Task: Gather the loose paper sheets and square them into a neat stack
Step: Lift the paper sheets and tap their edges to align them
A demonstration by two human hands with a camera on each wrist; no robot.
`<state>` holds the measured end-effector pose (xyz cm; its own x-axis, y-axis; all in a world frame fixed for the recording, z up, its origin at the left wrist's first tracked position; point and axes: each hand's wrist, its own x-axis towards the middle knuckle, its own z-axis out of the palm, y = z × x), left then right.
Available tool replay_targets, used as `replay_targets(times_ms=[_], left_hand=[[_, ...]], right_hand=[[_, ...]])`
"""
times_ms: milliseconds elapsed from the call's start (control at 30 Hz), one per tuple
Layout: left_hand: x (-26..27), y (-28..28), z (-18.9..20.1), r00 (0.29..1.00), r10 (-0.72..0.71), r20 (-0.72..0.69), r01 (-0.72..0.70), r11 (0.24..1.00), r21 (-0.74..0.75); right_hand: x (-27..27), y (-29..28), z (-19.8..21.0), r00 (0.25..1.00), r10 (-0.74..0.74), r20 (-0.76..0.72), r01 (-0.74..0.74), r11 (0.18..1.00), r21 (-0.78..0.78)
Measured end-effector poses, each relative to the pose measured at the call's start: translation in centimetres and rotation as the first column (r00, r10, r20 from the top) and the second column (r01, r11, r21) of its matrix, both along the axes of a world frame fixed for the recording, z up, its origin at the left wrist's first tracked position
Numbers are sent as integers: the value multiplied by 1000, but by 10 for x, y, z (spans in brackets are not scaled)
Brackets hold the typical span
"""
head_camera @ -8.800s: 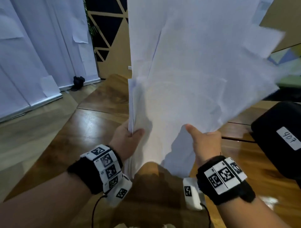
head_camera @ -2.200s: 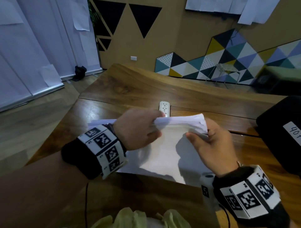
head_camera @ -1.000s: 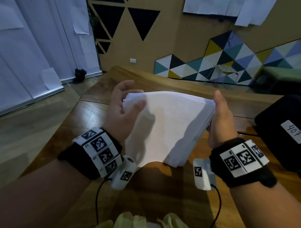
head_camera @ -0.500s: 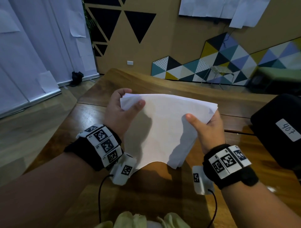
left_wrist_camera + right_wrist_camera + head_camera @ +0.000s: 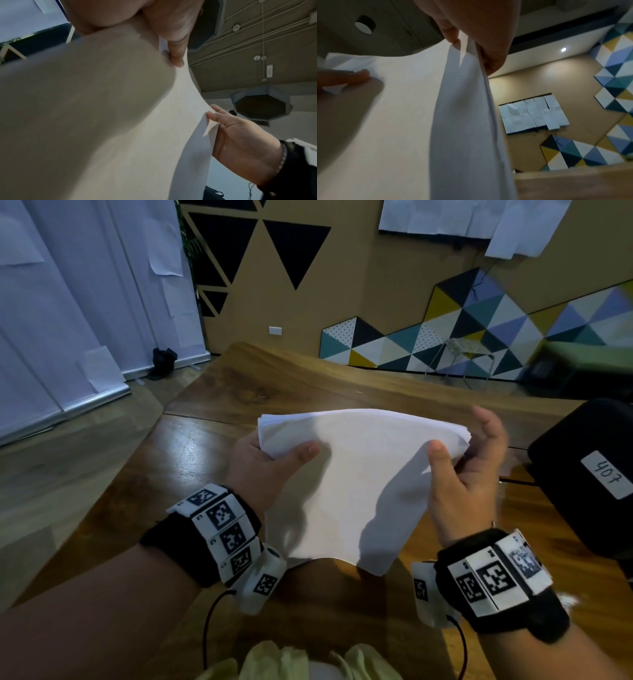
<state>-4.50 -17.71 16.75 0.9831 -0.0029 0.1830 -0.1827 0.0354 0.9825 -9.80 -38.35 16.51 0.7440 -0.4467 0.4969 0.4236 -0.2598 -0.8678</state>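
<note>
A stack of white paper sheets (image 5: 352,474) stands tilted above the wooden table (image 5: 205,474), its lower edge close to the tabletop. My left hand (image 5: 274,463) grips the top left corner, thumb on the front and fingers behind. My right hand (image 5: 455,460) pinches the top right corner, thumb on the front, while the other fingers spread out behind. The left wrist view shows the stack (image 5: 120,135) bowed between the left hand (image 5: 175,56) and the right hand (image 5: 240,142). In the right wrist view the sheets' right edge (image 5: 462,121) fans slightly under the right hand (image 5: 471,40).
A black case (image 5: 589,481) with a label reading 407 stands on the table at the right, close to my right hand. The table's left edge drops to the floor. A yellow-green cloth (image 5: 291,662) lies at the bottom of the head view.
The stack, flat on the table two seconds ago, is now held up by both top corners. Since half a second ago my right fingers have spread out behind the right corner.
</note>
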Motion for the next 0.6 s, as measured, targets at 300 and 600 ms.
replay_targets(times_ms=[300, 600], left_hand=[[4, 6, 10, 955, -76, 288, 57, 996, 73], [9, 6, 8, 969, -74, 236, 75, 997, 3]], right_hand=[[10, -9, 1, 996, -74, 42, 84, 950, -300], [8, -9, 3, 1000, -12, -18, 7, 973, -233]])
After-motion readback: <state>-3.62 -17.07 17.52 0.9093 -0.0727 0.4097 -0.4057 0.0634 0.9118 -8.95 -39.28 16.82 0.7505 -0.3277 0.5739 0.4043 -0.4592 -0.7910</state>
